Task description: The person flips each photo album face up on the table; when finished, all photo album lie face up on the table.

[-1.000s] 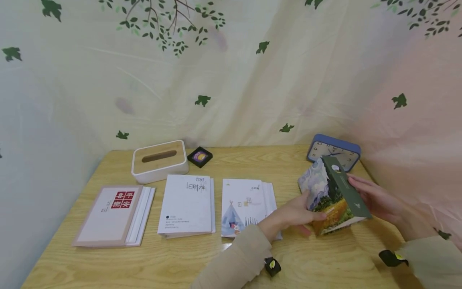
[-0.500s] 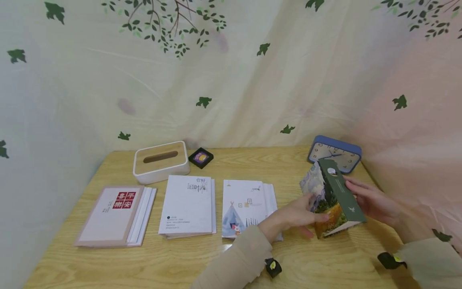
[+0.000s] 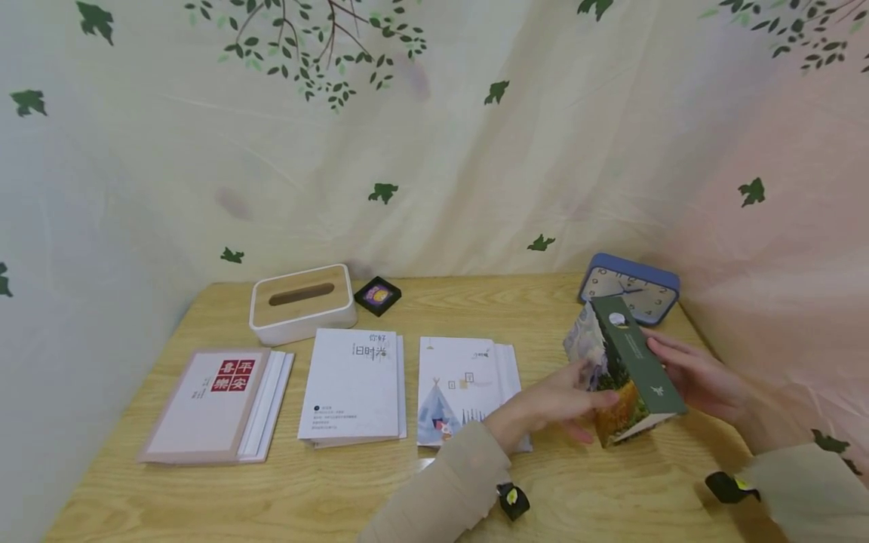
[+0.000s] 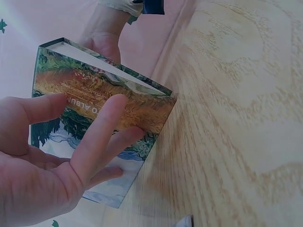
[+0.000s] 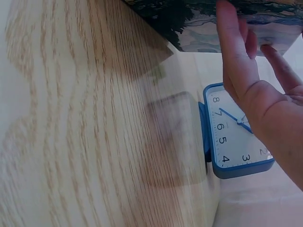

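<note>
A thick photo album with a painted landscape cover and a dark green spine is tilted, spine upward, between the two hands at the right of the table. The left hand has its fingers spread, fairly straight, against one painted cover; in the left wrist view, part of the word ALBUM shows on that cover near its fingertips. The right hand holds the other side, fingertips at the spine's edge; in the right wrist view its fingers lie along the painted back. White page edges show in the left wrist view.
A blue clock stands right behind the album. Left of it lie three white or pale albums in a row. A tissue box and small black frame sit at the table's back.
The album has tipped slightly left and become more upright on its edge, showing more of the green spine. Both hands stay on it; the right hand has moved slightly left.
</note>
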Demonstrator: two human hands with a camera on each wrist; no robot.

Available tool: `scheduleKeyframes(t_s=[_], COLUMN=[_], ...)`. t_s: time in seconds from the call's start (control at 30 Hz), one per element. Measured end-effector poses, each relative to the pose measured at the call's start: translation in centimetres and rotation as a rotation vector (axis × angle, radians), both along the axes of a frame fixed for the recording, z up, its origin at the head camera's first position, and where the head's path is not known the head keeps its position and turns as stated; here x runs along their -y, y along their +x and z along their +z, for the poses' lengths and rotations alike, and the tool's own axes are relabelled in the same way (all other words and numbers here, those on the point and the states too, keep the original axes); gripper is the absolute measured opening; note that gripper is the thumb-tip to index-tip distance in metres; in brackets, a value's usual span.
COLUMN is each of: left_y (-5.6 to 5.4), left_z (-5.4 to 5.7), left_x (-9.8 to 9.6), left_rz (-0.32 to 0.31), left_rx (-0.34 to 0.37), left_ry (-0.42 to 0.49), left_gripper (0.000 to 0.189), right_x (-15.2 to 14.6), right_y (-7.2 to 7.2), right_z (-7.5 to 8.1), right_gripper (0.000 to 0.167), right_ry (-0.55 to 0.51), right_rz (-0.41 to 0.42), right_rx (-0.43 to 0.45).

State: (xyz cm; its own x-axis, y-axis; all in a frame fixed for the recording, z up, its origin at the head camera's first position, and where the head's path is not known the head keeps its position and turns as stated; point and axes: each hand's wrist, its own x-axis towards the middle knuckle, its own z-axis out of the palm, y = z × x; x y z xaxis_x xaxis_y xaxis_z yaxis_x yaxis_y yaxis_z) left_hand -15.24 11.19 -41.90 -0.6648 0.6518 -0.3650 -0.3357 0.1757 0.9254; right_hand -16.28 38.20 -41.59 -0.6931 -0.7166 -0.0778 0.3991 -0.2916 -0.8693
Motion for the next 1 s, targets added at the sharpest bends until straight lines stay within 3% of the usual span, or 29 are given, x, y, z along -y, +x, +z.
scheduleKeyframes(t_s=[0.3, 0.73, 1.0], left_y=[-0.15, -0.38, -0.59], left_z=[0.22, 0.31, 0.21], left_x=[0.08, 0.63, 0.45], left_rz=[-0.031, -0.051, -0.049], left_rx=[0.030, 0.013, 0.005], left_ry=[0.059, 0.087, 0.103], left_gripper=[0.071, 0.075, 0.078], right_x=[0.27, 0.73, 0.28], right_y=[0.25, 0.28, 0.29], right_z=[-0.17, -0.69, -1.00], right_gripper=[0.058, 0.062, 0.061], right_ry=[-0.010, -0.119, -0.058], right_rz=[0.015, 0.099, 0.095], right_rx=[0.017, 0.041, -0.002])
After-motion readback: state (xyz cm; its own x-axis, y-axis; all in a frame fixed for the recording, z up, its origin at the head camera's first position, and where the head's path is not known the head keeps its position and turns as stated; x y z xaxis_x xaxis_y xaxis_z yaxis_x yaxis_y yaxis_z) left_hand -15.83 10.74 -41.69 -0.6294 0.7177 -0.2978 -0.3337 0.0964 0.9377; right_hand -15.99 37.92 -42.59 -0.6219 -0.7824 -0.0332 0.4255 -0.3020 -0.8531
